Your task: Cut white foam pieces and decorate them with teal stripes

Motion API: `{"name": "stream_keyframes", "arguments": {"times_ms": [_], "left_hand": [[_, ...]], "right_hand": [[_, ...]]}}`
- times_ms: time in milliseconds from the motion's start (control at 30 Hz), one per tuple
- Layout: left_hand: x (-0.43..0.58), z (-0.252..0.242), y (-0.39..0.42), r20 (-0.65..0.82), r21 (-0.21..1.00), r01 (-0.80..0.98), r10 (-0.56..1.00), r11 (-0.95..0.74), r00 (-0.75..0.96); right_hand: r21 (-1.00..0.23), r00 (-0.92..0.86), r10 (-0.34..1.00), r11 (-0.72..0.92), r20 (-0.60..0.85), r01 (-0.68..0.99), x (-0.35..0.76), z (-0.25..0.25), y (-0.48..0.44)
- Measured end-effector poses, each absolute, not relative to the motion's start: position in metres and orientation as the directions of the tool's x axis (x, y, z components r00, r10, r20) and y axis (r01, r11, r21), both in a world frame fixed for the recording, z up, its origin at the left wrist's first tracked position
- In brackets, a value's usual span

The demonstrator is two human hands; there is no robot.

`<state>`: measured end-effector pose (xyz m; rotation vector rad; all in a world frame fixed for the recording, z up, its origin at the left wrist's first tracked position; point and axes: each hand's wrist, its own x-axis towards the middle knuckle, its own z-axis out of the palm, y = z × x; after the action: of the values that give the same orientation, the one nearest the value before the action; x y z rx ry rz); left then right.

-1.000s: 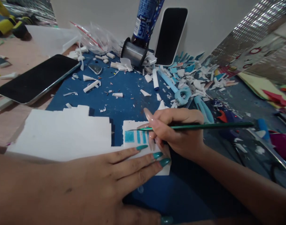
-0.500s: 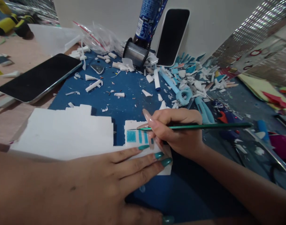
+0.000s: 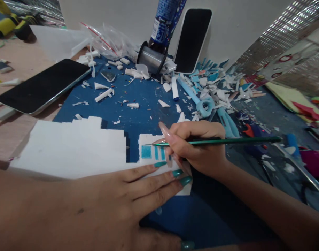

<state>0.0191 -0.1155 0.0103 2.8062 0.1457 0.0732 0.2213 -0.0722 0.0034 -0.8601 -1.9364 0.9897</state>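
A thin green brush (image 3: 235,140) is pinched in my right hand (image 3: 198,144), its tip at the upper edge of a blue painted square (image 3: 146,152) on a white foam piece (image 3: 78,150). Blue stripes (image 3: 159,152) lie beside the square, partly hidden by my right fingers. Spread flat over the lower part of the foam, my left hand (image 3: 115,195) holds nothing between its fingers, which have teal nails. The foam has a stepped upper outline and rests on a blue surface (image 3: 123,115).
Behind are a black phone (image 3: 44,85), a wire spool (image 3: 151,60), a blue tube (image 3: 166,24) and a leaning phone (image 3: 193,40). Foam scraps (image 3: 222,87), light-blue tools (image 3: 205,106) and a purple item (image 3: 314,162) lie at the right.
The brush tip and both hands are in nearly the same place. Only a very slight shift of the view shows.
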Motion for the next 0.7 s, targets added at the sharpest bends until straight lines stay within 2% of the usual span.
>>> {"name": "stream_keyframes", "arguments": {"times_ms": [333,567,700], "left_hand": [[0.0186,0.0108,-0.1167,0.037,0.385,0.102,0.126,-0.917,0.991],[0.0209,0.015,-0.1135,-0.032,0.445,0.129,0.128,-0.886,0.991],[0.0203,0.0137,-0.1132,0.029,0.442,0.123,0.151,-0.889,0.988]], "right_hand": [[-0.866,-0.478,0.834,0.431,0.276,0.252,0.2161,0.0039,-0.0712],[-0.854,-0.453,0.855,0.417,0.252,0.312,0.218,0.0042,-0.0702],[-0.829,-0.461,0.842,0.454,0.28,0.327,0.2211,0.0061,-0.0709]]}}
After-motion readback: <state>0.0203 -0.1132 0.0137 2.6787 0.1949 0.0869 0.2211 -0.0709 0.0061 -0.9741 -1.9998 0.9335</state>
